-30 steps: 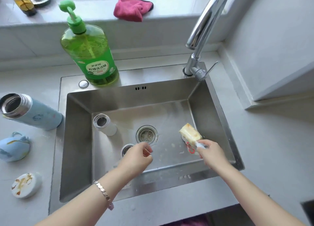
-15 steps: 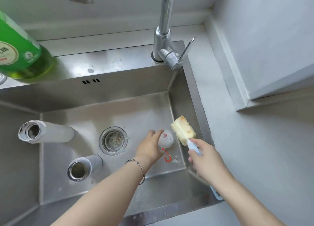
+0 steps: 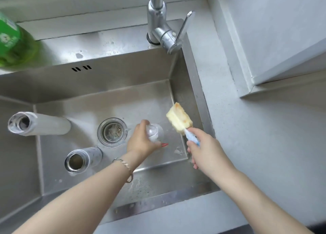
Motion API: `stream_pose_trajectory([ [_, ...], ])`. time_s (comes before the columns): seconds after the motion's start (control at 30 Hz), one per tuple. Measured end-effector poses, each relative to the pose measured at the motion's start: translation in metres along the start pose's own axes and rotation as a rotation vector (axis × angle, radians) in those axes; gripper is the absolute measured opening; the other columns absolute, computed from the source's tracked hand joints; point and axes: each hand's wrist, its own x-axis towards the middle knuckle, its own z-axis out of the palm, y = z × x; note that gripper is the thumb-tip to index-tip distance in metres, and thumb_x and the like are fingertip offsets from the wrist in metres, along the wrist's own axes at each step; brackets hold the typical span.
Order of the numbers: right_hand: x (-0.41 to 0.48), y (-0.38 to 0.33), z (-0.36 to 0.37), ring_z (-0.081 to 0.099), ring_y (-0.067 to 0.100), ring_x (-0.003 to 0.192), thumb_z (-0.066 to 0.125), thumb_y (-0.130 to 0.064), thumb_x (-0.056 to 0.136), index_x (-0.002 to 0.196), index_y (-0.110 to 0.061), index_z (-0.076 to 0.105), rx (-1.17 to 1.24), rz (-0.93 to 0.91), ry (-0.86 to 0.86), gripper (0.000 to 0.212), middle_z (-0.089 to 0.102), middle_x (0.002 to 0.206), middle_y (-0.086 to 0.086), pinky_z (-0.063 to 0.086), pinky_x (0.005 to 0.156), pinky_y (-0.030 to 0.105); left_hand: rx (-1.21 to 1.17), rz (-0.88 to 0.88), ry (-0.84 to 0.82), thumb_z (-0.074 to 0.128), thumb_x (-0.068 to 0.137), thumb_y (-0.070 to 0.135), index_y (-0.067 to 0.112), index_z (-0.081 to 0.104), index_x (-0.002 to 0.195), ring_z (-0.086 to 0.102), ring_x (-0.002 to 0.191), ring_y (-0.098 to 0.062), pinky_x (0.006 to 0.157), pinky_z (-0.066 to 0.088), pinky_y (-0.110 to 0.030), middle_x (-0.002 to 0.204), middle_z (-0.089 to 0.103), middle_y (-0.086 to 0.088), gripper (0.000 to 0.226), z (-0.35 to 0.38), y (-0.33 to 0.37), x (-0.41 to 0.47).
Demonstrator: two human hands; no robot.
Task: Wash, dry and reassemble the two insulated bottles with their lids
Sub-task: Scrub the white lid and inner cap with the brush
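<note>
Washing underway, seemingly: left grip [image 3: 141, 143] grasps small translucent round lid [image 3: 155, 132], right grip [image 3: 204, 151] clutches yellow sponge brush [image 3: 179, 122]; drying, reassembly remain.

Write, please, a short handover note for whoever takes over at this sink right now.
Left hand grips a small white lid with a red loop, above the sink floor.
Right hand holds the sponge brush by its blue handle, with the sponge close beside the lid.
White bottle lies open on its side at the sink's left; a steel-mouthed container lies near the drain.
Done: white bottle opened.
Left: scrub lid and bottles, rinse, dry, reassemble.
</note>
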Motion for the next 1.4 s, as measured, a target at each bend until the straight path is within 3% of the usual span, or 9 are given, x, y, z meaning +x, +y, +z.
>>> stream_pose_trajectory([
  [0.13,-0.025,-0.026,-0.006,0.06,0.024,0.087,0.046,-0.018,0.093,0.124,-0.027,0.053,-0.048,-0.054,0.006,0.033,0.066,0.1,0.005,0.049,0.077,0.035,-0.382,-0.064,-0.035,0.083,0.041,0.024,0.019,0.041,0.125,0.056,0.092,-0.018,0.067,0.048,-0.017,0.12,0.051,-0.004,0.094,-0.067,-0.002,-0.054],
  [0.27,-0.067,-0.065,-0.015,0.065,0.008,0.073,0.052,-0.026,0.092,0.107,-0.033,0.059,0.007,-0.214,0.032,0.018,0.067,0.081,-0.005,0.049,0.075,0.03,-0.774,-0.015,-0.135,0.08,0.034,0.018,0.02,0.047,0.119,0.07,0.087,-0.021,0.075,0.055,-0.034,0.118,0.06,-0.008,0.092,-0.146,-0.015,-0.122],
  [0.37,-0.113,-0.104,-0.015,0.057,-0.006,0.061,0.056,-0.023,0.091,0.094,-0.046,0.058,-0.019,-0.41,-0.03,0.024,0.064,0.067,-0.013,0.041,0.064,0.012,-0.783,0.091,-0.101,0.075,0.03,0.016,0.028,0.049,0.116,0.065,0.099,-0.02,0.077,0.053,-0.028,0.114,0.06,-0.002,0.09,-0.201,-0.037,-0.168],
  [0.5,-0.166,-0.151,0.01,0.06,0.001,0.072,0.06,-0.023,0.087,0.085,-0.058,0.057,-0.119,-0.607,-0.08,0.034,0.065,0.076,-0.024,0.044,0.067,0.016,-0.684,0.242,-0.024,0.075,0.033,0.013,0.027,0.054,0.113,0.067,0.081,-0.007,0.065,0.054,-0.023,0.095,0.067,0.006,0.084,-0.255,-0.062,-0.213],
  [0.6,-0.184,-0.169,0.049,0.056,0.001,0.072,0.06,-0.027,0.089,0.101,-0.046,0.066,-0.201,-0.708,-0.013,0.024,0.058,0.065,-0.025,0.042,0.065,0.019,-0.592,0.32,0.101,0.073,0.034,0.023,0.036,0.055,0.105,0.063,0.078,-0.001,0.066,0.053,-0.02,0.089,0.063,0.016,0.075,-0.278,-0.077,-0.233],
  [0.8,-0.223,-0.17,0.111,0.035,0.003,0.057,0.044,-0.035,0.085,0.12,-0.043,0.048,-0.256,-0.941,0.044,0.037,0.045,0.059,-0.01,0.033,0.05,0.024,-0.67,0.328,0.268,0.075,0.042,0.007,0.029,0.05,0.103,0.059,0.07,0.008,0.055,0.045,-0.008,0.084,0.064,0.015,0.069,-0.294,-0.092,-0.251],
  [0.97,-0.211,-0.18,0.101,0.046,0.011,0.061,0.048,-0.037,0.084,0.115,-0.063,0.032,-0.179,-0.93,0.171,0.044,0.057,0.061,-0.001,0.037,0.054,0.029,-0.641,0.383,0.275,0.076,0.057,-0.01,0.028,0.051,0.1,0.056,0.064,0.008,0.056,0.046,-0.009,0.074,0.061,0.023,0.062,-0.284,-0.086,-0.265],
  [1.17,-0.235,-0.17,0.103,0.034,0.01,0.056,0.046,-0.028,0.084,0.122,-0.039,0.049,-0.38,-0.992,0.155,0.039,0.033,0.055,-0.014,0.032,0.047,0.028,-0.692,0.352,0.27,0.069,0.046,0.007,0.02,0.051,0.101,0.06,0.071,0.001,0.065,0.05,-0.019,0.084,0.063,0.01,0.059,-0.267,-0.076,-0.266],
  [1.4,-0.228,-0.16,0.096,0.031,0.013,0.053,0.05,-0.025,0.084,0.125,-0.044,0.037,-0.336,-0.862,0.252,0.048,0.052,0.057,-0.004,0.038,0.045,0.034,-0.651,0.357,0.414,0.081,0.054,-0.006,0.025,0.044,0.095,0.055,0.067,0.009,0.059,0.047,-0.01,0.08,0.057,0.014,0.063,-0.258,-0.062,-0.268],
])
